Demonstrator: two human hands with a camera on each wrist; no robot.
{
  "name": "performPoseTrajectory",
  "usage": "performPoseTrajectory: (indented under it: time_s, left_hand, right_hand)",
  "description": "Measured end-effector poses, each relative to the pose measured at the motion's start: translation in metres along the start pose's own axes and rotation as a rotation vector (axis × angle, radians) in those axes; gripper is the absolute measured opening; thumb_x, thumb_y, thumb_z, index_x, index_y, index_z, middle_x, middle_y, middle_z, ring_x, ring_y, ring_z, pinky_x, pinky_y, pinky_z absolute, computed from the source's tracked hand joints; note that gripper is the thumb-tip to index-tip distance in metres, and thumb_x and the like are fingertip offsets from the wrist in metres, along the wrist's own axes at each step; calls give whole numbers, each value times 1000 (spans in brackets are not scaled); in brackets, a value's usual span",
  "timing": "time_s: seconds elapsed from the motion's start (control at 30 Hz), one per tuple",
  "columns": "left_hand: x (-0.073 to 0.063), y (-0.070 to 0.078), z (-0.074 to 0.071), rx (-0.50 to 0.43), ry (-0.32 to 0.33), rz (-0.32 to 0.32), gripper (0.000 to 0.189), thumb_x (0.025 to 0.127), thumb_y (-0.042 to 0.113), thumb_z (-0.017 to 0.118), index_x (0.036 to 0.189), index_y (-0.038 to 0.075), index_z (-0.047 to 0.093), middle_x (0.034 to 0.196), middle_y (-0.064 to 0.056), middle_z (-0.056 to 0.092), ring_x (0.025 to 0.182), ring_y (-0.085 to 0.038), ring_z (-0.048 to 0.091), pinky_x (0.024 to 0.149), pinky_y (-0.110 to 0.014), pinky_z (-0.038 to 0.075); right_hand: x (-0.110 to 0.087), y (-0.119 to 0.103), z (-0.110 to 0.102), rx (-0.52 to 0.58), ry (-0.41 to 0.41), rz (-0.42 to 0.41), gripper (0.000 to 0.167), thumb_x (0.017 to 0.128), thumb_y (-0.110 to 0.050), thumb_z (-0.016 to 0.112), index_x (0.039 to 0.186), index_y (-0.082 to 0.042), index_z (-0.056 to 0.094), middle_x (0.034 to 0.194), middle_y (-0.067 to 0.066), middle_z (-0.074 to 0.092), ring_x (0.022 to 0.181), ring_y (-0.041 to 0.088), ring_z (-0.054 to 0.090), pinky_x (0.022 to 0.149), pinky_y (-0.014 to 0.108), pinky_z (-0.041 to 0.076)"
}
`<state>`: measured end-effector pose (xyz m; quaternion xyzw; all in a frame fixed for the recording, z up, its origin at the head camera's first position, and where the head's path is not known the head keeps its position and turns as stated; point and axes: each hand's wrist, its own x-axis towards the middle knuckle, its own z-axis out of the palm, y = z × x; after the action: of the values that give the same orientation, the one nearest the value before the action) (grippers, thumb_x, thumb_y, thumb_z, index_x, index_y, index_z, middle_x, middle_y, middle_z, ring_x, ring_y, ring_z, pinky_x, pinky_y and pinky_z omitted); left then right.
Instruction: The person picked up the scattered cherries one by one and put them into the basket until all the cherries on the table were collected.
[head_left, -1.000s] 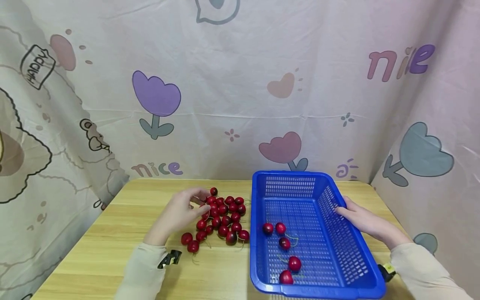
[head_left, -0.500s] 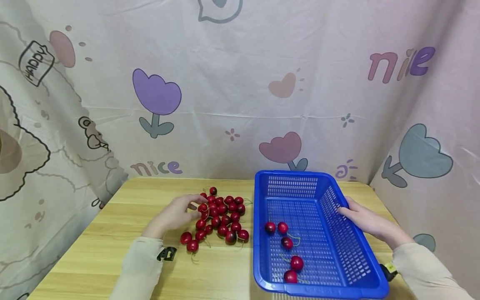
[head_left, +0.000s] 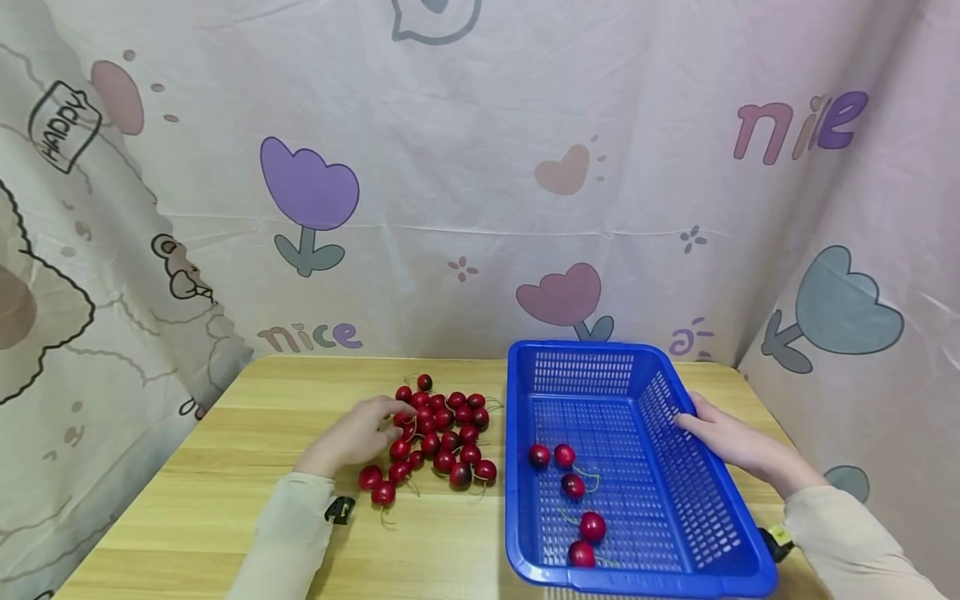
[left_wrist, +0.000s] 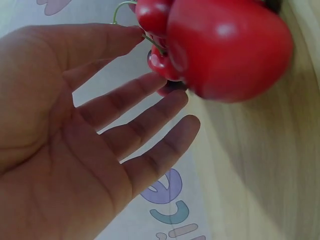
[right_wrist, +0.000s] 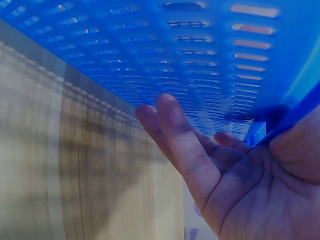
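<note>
My left hand (head_left: 358, 433) reaches in at the left edge of a pile of red cherries (head_left: 444, 418) with stems. In the left wrist view its thumb tip lies right at a thin green cherry stem (left_wrist: 154, 44), while the other fingers (left_wrist: 145, 127) are spread and loosely bent. A large, near cherry (left_wrist: 230, 50) fills the upper part of that view. My right hand (head_left: 731, 433) grips the right rim of a blue plastic basket (head_left: 630, 442), thumb over the edge and fingers (right_wrist: 182, 145) outside along the slotted wall (right_wrist: 125, 45).
Several cherries (head_left: 592, 527) lie inside the basket along its left side. Two cherries (head_left: 383, 493) sit at the near left of the pile. The wooden table (head_left: 202, 492) ends at a printed cloth backdrop (head_left: 450, 183). Cloth also hangs on both sides.
My left hand drew back slightly from the pile, then moved in again, thumb and fingers closer together than before. The basket has shifted slightly right with my right hand still on its rim.
</note>
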<state>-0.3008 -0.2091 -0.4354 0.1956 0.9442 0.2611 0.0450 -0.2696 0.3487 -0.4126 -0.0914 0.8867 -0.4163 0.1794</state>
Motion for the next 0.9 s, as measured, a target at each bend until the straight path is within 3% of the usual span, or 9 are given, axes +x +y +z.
performPoseTrajectory:
  time_s: [0.23,0.47,0.7,0.9]
  left_hand:
    - [2,0,1,10,40,23,23,101,11,71,123,12,76,134,-18,69,128,-43,65,110,-66,52]
    - [3,3,3,-8,39,3,16,102,18,74,118,17,76,129,-11,70,118,-33,67,105,-59,56]
    - [5,4,7,-6,45,23,18,102,15,73,119,17,77,132,-11,71,131,-40,64,113,-64,51]
    - [7,2,8,14,71,35,7,100,12,74,101,19,76,120,-6,73,111,-29,68,98,-53,58]
  right_hand:
    - [-1,0,0,-13,6,15,75,118,-30,37,167,8,-5,156,44,38,113,30,72,103,62,59]
    - [-1,0,1,-9,7,14,75,118,-30,37,167,8,-5,156,44,38,114,32,72,102,63,59]
    - [0,0,2,0,9,12,75,118,-29,37,167,7,-6,158,45,34,115,33,72,100,62,61]
    - [0,0,2,16,8,9,74,118,-29,37,167,6,-6,156,45,36,113,32,73,97,59,63]
